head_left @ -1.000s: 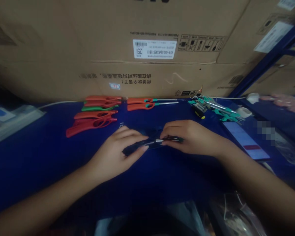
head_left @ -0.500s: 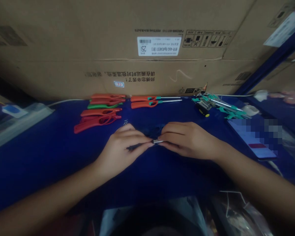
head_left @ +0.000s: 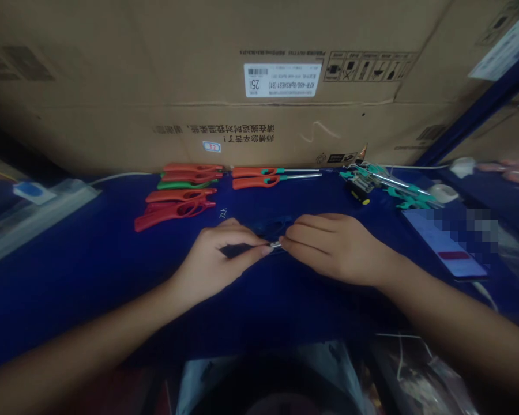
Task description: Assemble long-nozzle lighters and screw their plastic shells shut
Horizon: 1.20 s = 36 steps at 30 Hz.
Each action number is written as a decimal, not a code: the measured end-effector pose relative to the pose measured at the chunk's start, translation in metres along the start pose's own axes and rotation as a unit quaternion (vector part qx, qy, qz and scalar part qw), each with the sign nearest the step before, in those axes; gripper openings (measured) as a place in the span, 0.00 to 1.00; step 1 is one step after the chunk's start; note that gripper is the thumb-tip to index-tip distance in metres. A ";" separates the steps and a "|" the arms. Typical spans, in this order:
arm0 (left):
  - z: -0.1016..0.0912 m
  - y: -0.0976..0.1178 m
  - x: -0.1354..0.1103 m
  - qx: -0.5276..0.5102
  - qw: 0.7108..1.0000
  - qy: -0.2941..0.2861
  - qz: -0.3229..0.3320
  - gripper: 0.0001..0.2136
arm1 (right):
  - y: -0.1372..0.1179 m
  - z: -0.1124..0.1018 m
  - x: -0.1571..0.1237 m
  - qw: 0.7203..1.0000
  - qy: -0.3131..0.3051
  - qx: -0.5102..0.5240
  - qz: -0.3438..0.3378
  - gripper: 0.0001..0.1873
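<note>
A small silver metal piece (head_left: 275,245) shows between the fingertips of both hands, over the blue table. My left hand (head_left: 225,253) is closed, pinching its left end between thumb and index finger. My right hand (head_left: 335,245) is closed too, its fingertips on the other end. Fingers cover most of the piece, so its full shape is hidden. Just behind the fingertips lies a dark blue, translucent-looking lighter handle (head_left: 277,223), partly covered by the hands. Farther back are two orange long-necked lighters (head_left: 253,183) with silver tubes.
Several red, orange and green lighter handles (head_left: 177,210) lie at the back left. A pile of teal-and-silver lighter parts (head_left: 398,184) and a black-yellow tool (head_left: 358,193) are at the back right. A phone (head_left: 441,245) lies right. A large cardboard box (head_left: 177,69) stands behind.
My fingertips have drawn closer together, and less of the silver piece shows between them. The right fingers have curled down over its end. The camera view has shifted slightly.
</note>
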<state>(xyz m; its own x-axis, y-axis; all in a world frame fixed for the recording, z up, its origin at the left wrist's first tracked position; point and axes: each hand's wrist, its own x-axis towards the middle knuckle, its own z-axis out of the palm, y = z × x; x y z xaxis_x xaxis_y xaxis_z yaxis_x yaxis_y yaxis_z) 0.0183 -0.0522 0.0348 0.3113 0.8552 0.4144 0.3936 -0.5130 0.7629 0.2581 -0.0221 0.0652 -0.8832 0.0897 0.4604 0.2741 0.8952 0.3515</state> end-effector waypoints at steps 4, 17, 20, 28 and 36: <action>-0.001 0.001 0.001 -0.080 0.990 -0.032 -0.111 0.04 | -0.003 -0.005 0.002 0.998 0.010 -0.054 -0.021 0.13; -0.002 -0.002 0.002 -0.210 0.947 -0.101 -0.219 0.05 | -0.005 -0.004 0.000 0.999 0.024 -0.046 -0.017 0.15; -0.001 0.005 -0.001 -0.103 0.984 -0.063 -0.131 0.06 | -0.002 0.001 -0.001 1.000 0.013 -0.022 -0.003 0.17; 0.003 0.015 -0.007 0.118 0.978 0.030 0.169 0.04 | -0.001 0.000 0.001 1.000 0.016 0.000 0.004 0.17; 0.002 0.017 -0.008 0.127 0.970 0.043 0.203 0.05 | -0.003 0.000 0.002 0.999 0.040 -0.005 -0.011 0.15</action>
<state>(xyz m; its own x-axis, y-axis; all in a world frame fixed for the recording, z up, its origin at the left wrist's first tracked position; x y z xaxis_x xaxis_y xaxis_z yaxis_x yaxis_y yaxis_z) 0.0237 -0.0679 0.0434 0.4160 0.5758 0.7039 0.4573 -0.8015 0.3853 0.2559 -0.0243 0.0654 -0.8558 0.0340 0.5162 0.2590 0.8919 0.3707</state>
